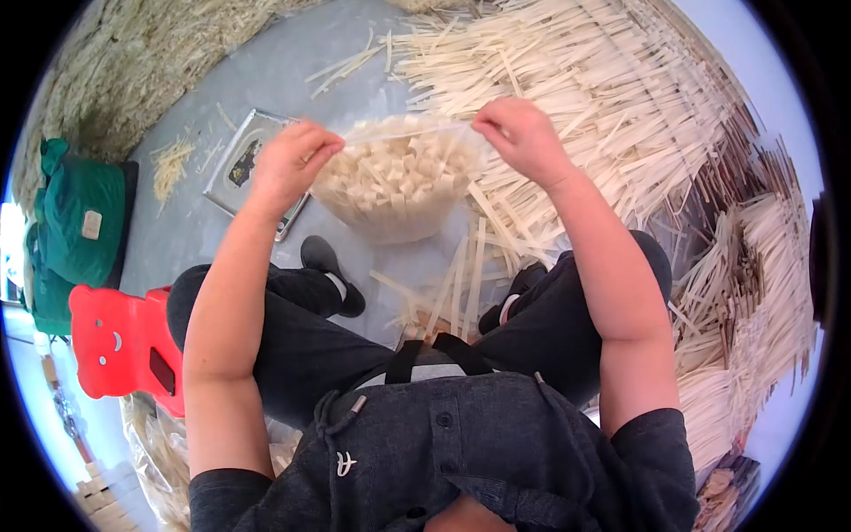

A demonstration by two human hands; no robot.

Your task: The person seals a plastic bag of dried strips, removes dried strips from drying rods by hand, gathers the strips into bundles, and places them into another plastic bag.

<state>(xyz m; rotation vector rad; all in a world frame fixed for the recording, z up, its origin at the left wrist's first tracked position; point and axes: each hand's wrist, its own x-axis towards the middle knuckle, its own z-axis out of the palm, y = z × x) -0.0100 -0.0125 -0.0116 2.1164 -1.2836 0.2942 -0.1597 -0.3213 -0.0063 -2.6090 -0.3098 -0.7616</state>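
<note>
A clear plastic bag point(394, 208) full of pale, flat strips bundled upright stands on the grey floor between my feet. My left hand point(294, 160) pinches the left corner of its mouth, fingers closed. At the opposite corner, my right hand point(519, 135) grips the bag's edge between thumb and fingers. The bag's top edge is stretched taut between both hands, above the ends of the strips. Just left of the bag, partly behind my left hand, lies a silver scale-like metal device point(241, 167) with a dark patch on top.
Long pale strips point(567, 97) are heaped on the right, with more stacked at the far right. A red plastic stool point(120, 341) with a dark phone-like object stands at my left. Beyond it is a green bag point(84, 213). Tangled fibre point(133, 71) is piled at upper left.
</note>
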